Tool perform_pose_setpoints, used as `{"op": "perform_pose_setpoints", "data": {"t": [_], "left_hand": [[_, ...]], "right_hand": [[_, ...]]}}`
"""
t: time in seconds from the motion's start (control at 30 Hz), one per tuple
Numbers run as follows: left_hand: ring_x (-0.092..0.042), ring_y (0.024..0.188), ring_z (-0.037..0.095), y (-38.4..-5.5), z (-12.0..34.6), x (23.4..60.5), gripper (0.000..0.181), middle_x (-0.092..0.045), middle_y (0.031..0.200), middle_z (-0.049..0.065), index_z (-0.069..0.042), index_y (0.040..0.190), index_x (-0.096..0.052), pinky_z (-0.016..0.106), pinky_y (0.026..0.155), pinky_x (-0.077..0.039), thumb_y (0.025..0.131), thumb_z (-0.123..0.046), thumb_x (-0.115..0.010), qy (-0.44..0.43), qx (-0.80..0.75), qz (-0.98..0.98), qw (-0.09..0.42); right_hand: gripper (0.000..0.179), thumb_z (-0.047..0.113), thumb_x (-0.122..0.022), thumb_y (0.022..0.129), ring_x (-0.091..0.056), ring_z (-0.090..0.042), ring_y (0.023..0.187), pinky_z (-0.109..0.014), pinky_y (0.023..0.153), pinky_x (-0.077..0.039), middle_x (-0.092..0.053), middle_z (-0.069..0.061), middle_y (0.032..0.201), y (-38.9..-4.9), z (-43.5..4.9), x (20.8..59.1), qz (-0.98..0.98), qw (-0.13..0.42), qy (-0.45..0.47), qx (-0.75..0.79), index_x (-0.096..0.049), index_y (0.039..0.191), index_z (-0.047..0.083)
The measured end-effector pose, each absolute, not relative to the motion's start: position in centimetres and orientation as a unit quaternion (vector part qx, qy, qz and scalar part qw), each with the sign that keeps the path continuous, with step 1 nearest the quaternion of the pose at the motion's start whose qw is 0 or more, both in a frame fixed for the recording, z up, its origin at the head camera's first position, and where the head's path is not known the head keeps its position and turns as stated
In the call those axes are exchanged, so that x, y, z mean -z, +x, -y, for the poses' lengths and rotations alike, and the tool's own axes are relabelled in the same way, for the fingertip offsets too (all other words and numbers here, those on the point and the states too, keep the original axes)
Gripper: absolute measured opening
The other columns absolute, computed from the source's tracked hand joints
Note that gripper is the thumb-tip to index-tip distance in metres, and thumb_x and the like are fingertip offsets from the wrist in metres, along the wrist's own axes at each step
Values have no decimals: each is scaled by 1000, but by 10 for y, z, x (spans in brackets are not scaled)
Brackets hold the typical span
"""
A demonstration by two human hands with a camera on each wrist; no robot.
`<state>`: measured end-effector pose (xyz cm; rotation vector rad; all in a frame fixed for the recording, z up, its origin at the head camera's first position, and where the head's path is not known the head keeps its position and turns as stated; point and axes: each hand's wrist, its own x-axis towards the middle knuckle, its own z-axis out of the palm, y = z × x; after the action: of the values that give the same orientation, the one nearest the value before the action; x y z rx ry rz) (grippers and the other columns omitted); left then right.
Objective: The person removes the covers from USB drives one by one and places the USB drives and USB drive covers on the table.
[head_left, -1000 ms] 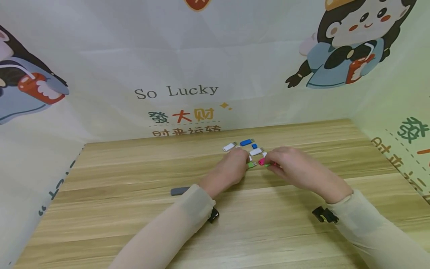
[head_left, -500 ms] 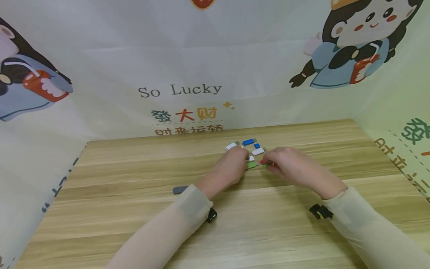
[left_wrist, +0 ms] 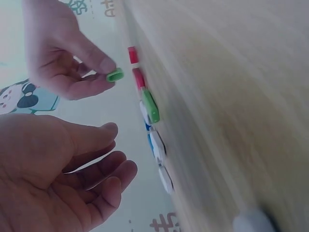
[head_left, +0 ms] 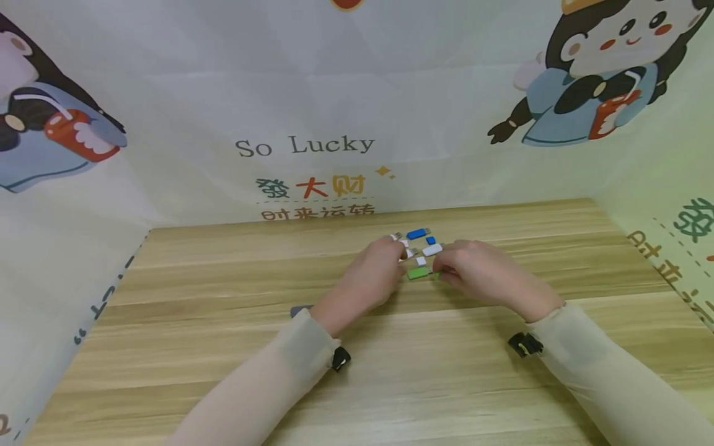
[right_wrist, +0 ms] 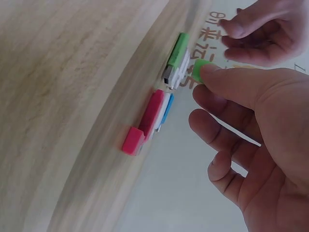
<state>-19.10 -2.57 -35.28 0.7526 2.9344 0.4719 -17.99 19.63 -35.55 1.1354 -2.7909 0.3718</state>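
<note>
In the right wrist view, my right hand (right_wrist: 275, 111) pinches a small green cap (right_wrist: 199, 71) between thumb and forefinger, above the table. My left hand (head_left: 365, 272) is held beside the row of USB sticks; its fingers are loosely bent with nothing between them in the left wrist view. Between the two hands lies the green USB stick (head_left: 418, 273), its metal plug bare. A pink USB stick (right_wrist: 153, 113) and a pink cap (right_wrist: 133, 141) lie near my right hand, which hides them in the head view. A white cap (head_left: 421, 261) sits just behind the green stick.
Further back are a white USB stick (head_left: 432, 249), a blue one (head_left: 416, 234) and a blue cap (head_left: 431, 240). More white sticks are partly covered by my left hand. A dark grey object (head_left: 299, 310) lies by the left sleeve. Printed cloth (head_left: 312, 99) walls the wooden table.
My left hand has drawn slightly left, uncovering the green USB stick. My right hand stays close by with the green cap, and now covers the pink stick. The head view has shifted a little.
</note>
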Motion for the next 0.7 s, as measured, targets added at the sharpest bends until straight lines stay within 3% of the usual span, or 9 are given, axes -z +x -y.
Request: {"op": "perform_pose_setpoints", "data": {"t": [0.7], "left_hand": [[-66, 114, 29, -175, 72, 342, 24, -70, 119, 12, -1, 122, -73, 41, 105, -54, 100, -12, -75, 228, -184, -956, -24]], "right_hand": [[10, 4, -78, 95, -67, -15, 86, -42, 80, -59, -74, 3, 94, -195, -187, 369, 927, -7, 360, -101, -78, 94, 14]]}}
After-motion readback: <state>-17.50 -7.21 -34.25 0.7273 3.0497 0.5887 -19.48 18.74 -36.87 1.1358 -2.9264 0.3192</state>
